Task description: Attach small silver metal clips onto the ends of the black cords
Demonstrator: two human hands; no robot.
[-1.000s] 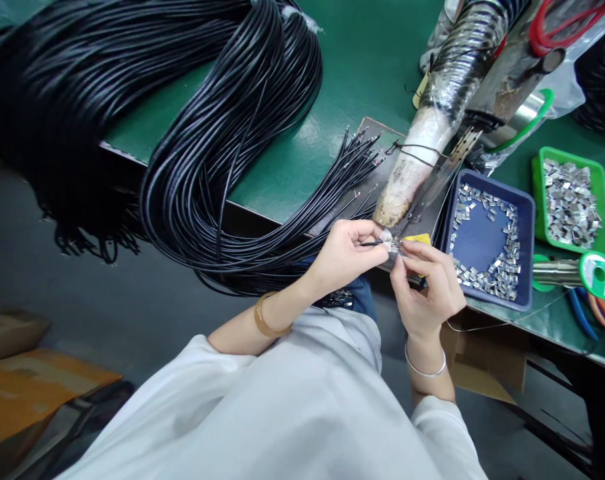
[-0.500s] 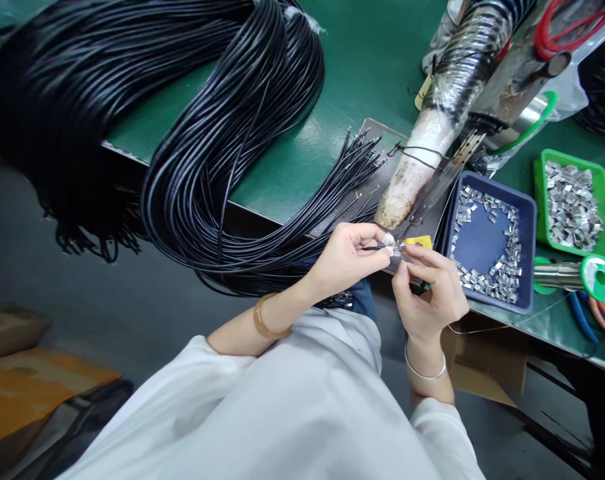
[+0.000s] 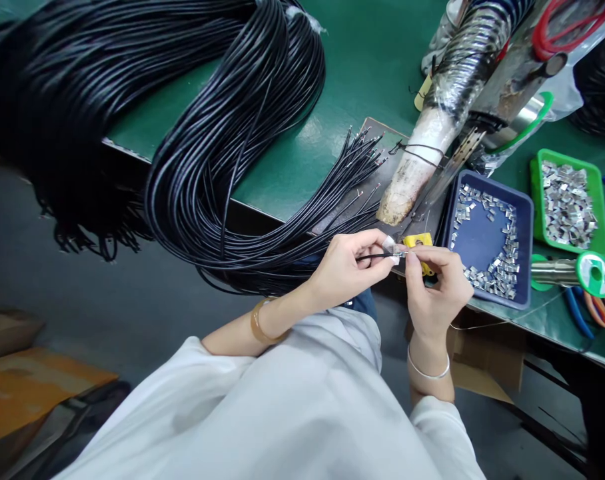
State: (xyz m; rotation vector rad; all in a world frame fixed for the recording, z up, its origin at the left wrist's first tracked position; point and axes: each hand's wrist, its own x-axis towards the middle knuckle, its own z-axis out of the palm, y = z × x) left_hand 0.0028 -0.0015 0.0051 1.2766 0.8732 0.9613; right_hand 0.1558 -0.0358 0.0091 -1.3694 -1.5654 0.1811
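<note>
My left hand [image 3: 350, 267] is closed in a pinch on a black cable [image 3: 370, 256] close to its end, with white tape wrapped around the fingertips. At that end sits a small silvery metal connector [image 3: 401, 254], pinched between the thumb and forefinger of my right hand [image 3: 437, 287]; its details are too small to make out. A yellow block [image 3: 416, 240] stands just behind my right fingers, partly hidden by them. The bundle of black cables [image 3: 292, 237] runs behind my left hand, its stripped ends resting on a dark board [image 3: 382, 137].
Above my hands hang a white-wrapped duct [image 3: 407, 173] and a soldering iron [image 3: 462, 150]. To the right are a blue tray [image 3: 525, 253] and a green tray [image 3: 537, 193] of metal shells, a solder spool [image 3: 595, 273] and pliers [image 3: 580, 317]. More cable coils [image 3: 247, 87] cover the left table.
My right hand has shifted slightly right, now pinching the connector at the cable's end with straighter fingers. More of the black cable and yellow block shows. The view has moved slightly.
</note>
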